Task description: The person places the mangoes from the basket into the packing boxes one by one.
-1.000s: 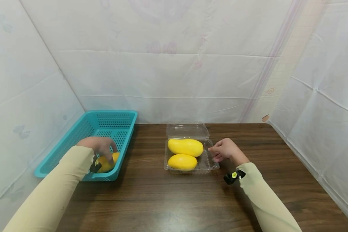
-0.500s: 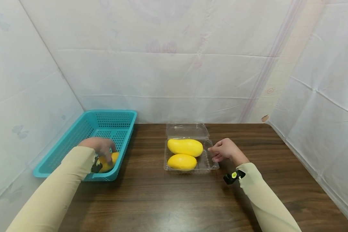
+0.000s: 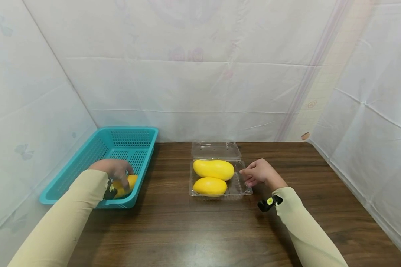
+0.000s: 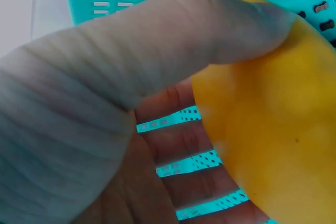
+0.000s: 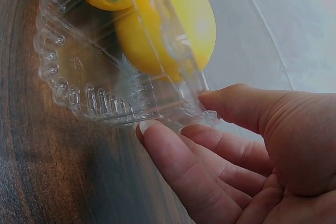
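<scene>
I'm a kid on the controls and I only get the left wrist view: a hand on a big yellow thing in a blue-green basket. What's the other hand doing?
Observer: The right hand pinches the edge of a clear plastic box.

Operator: Ooh! Is anything in it?

Observer: Yes, a longer yellow fruit lies beside a shorter yellow fruit.

Operator: Is the lid shut?

Observer: No, the lid is open, folded back on the far side.
</scene>
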